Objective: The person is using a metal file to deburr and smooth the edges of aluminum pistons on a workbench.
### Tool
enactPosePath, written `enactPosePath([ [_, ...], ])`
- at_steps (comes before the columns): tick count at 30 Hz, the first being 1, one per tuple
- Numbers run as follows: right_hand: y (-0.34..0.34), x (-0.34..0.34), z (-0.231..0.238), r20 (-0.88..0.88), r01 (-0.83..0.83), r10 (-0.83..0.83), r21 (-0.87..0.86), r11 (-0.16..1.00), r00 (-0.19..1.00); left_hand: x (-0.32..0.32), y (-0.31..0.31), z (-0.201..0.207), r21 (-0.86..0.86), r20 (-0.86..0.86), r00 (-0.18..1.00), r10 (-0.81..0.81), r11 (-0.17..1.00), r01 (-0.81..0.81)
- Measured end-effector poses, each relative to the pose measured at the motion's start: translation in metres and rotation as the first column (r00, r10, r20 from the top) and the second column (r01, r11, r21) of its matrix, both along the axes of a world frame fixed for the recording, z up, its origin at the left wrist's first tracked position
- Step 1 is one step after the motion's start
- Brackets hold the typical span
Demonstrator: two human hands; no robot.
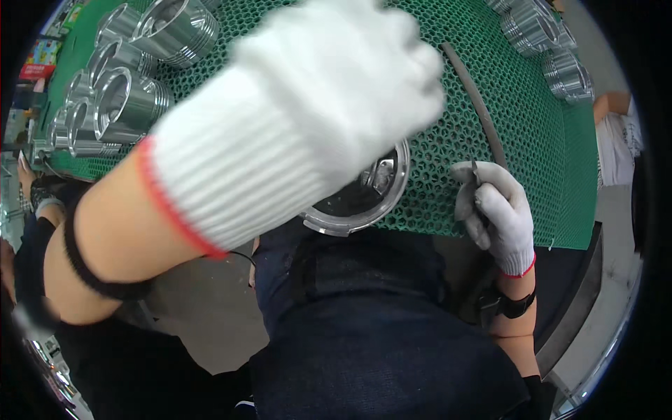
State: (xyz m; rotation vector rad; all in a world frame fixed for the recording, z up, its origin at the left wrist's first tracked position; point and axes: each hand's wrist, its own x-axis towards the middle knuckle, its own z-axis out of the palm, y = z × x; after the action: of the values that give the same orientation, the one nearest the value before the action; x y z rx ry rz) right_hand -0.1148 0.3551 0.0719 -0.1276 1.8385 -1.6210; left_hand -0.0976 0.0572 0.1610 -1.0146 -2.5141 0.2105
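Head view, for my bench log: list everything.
mat: one, green, upper half
cylinders: several, silver, mat's left and right
round part: one, silver, mat's near edge
rod: one, grey, mat's right
pointed tool: one, dark, in right hand
packages: several, mixed colours, left edge
other people: at least two, mixed clothing, side edges
clothing: some, dark blue, lower centre
armbands: two, black, forearms
left hand: one, gloved white, over round part
right hand: one, gloved white, mat's right

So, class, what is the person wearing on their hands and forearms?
The left hand and right hand wear white knit gloves with ribbed, red-edged cuffs. The right fingers look greyish. A black band circles the left forearm; a black strap, the right.
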Motion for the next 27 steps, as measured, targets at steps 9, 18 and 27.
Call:
enactPosePath([
  [9, -0.002, 0.000, 0.002, 0.035, 0.053, -0.052, -0.020, 0.998, 0.998, 0.023, -0.047, -0.032, 0.006, -0.002, 1.000, 0.022, 1.000, -0.022],
  [18, -0.002, -0.002, 0.001, 0.030, 0.030, -0.029, -0.042, 0.999, 0.999, 0.107, -0.022, -0.037, 0.364, 0.760, 0.643, 0.092, 0.760, -0.539],
  [27, -0.003, 0.000, 0.001, 0.012, 0.018, -0.017, -0.094, 0.995, 1.000, 0.043, -0.019, -0.024, -0.163, 0.254, 0.894, 0.368, 0.928, -0.336],
])
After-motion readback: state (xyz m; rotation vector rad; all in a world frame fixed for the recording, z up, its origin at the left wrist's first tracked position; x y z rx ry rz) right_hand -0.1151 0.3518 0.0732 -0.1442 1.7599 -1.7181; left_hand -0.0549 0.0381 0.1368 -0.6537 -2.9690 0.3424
